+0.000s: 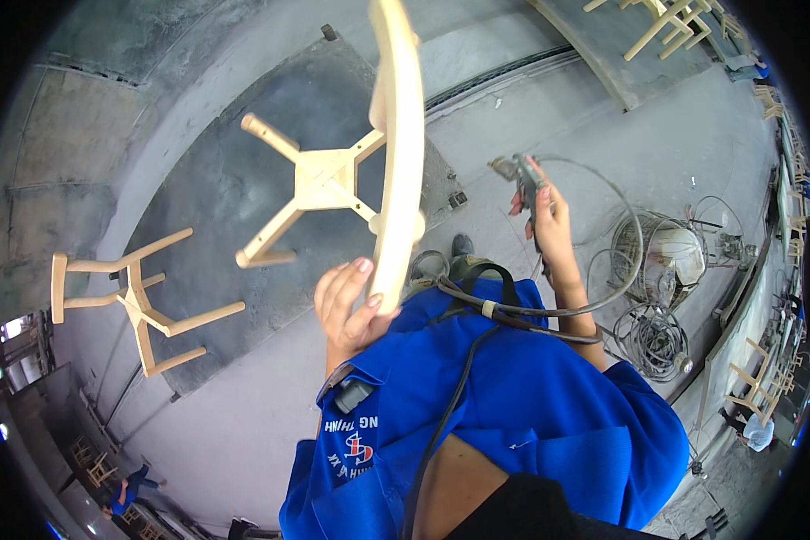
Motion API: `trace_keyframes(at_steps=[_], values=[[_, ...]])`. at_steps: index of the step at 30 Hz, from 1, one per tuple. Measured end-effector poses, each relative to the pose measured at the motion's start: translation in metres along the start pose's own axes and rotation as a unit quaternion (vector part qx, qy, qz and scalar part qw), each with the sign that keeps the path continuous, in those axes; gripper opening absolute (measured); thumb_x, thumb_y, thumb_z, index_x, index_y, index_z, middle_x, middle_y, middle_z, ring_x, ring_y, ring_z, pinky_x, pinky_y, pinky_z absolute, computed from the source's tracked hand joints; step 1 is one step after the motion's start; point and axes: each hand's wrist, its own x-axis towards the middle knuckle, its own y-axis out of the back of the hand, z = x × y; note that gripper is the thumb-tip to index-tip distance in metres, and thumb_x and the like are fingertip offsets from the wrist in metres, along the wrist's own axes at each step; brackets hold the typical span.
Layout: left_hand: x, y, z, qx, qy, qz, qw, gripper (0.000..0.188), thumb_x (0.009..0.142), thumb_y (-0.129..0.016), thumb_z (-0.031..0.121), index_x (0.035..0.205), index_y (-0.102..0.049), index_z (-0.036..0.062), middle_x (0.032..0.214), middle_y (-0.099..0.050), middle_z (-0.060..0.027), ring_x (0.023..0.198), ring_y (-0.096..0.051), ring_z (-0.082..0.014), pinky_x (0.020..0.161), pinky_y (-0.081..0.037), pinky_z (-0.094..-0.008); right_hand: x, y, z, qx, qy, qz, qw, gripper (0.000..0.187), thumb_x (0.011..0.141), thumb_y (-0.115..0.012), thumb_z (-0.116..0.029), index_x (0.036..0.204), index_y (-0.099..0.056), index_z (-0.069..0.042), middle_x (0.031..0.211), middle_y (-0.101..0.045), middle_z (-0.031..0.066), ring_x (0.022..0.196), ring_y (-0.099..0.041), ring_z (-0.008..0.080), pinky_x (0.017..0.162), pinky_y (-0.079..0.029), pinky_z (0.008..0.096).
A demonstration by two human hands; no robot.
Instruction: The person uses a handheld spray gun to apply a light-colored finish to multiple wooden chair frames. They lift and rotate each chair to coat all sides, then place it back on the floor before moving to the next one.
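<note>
My left hand (349,308) grips the lower end of a long curved rail of pale bare wood (400,162), thumb on one side and fingers on the other. Behind the rail is a pale wooden chair frame (326,178) with a square centre and legs spreading out. The rail covers its right side, so I cannot tell how the two are joined. In my right hand (552,214), held out to the right of the rail, is a dark spray gun (524,180), its nozzle end toward the left. A thin grey hose (634,243) loops around beside that arm.
A second wooden chair frame (137,301) stands at the left of the dark panel (288,90). To my right are a splattered round container (675,252) and a coiled hose (652,342). More chair frames (670,27) stand at the far right, and a person (130,490) is at lower left.
</note>
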Motion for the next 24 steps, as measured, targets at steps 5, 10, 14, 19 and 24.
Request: trace_keyframes(at_steps=[5, 10, 14, 19, 24], values=[[0.066, -0.092, -0.015, 0.0, -0.094, 0.053, 0.994, 0.053, 0.076, -0.087, 0.039, 0.112, -0.05, 0.0241, 0.129, -0.065, -0.0077, 0.116, -0.065, -0.0275, 0.108, -0.032, -0.055, 0.034, 0.019, -0.033, 0.005, 0.094, 0.032, 0.995, 0.073, 0.102, -0.045, -0.061, 0.149, -0.048, -0.006, 0.089, -0.065, 0.0047, 0.077, -0.063, 0.0104, 0.045, -0.04, 0.0191], [0.15, -0.166, -0.07, 0.042, 0.008, 0.105, 0.994, 0.045, 0.074, -0.085, 0.021, 0.106, -0.053, 0.0146, 0.134, -0.059, -0.0102, 0.121, -0.056, -0.0286, 0.111, -0.028, -0.0521, 0.042, 0.055, -0.087, -0.001, 0.238, 0.061, 0.969, 0.096, 0.091, -0.042, -0.079, 0.148, -0.048, -0.002, 0.092, -0.067, 0.0086, 0.076, -0.064, 0.0118, 0.046, -0.039, 0.019], [0.128, -0.191, -0.081, -0.074, 0.192, 0.144, 0.968, 0.049, 0.08, -0.08, 0.015, 0.121, -0.055, 0.0042, 0.135, -0.056, -0.0181, 0.116, -0.057, -0.0318, 0.106, -0.039, -0.046, 0.037, 0.073, -0.109, -0.046, 0.294, 0.002, 0.955, 0.101, 0.088, -0.044, -0.081, 0.139, -0.056, 0.005, 0.107, -0.07, 0.0163, 0.08, -0.067, 0.016, 0.054, -0.048, 0.0241], [0.006, -0.211, -0.043, -0.17, 0.364, -0.189, 0.896, 0.032, 0.091, -0.075, 0.018, 0.118, -0.066, 0.0026, 0.117, -0.068, -0.0113, 0.114, -0.062, -0.0231, 0.103, -0.045, -0.0365, 0.05, 0.07, -0.103, -0.055, 0.307, -0.218, 0.925, 0.099, 0.087, -0.048, -0.08, 0.133, -0.062, 0.006, 0.127, -0.067, 0.0227, 0.084, -0.071, 0.0238, 0.072, -0.056, 0.0352], [-0.09, -0.236, 0.022, -0.434, 0.513, -0.342, 0.657, 0.036, 0.104, -0.057, 0.033, 0.113, -0.069, 0.0001, 0.119, -0.069, -0.0129, 0.115, -0.062, -0.0226, 0.102, -0.045, -0.0342, 0.093, 0.054, -0.073, 0.265, 0.106, -0.104, 0.953, 0.104, 0.089, -0.028, -0.086, 0.139, -0.052, 0.003, 0.086, -0.066, 0.0127, 0.068, -0.066, 0.0176, 0.043, -0.041, 0.0214]])
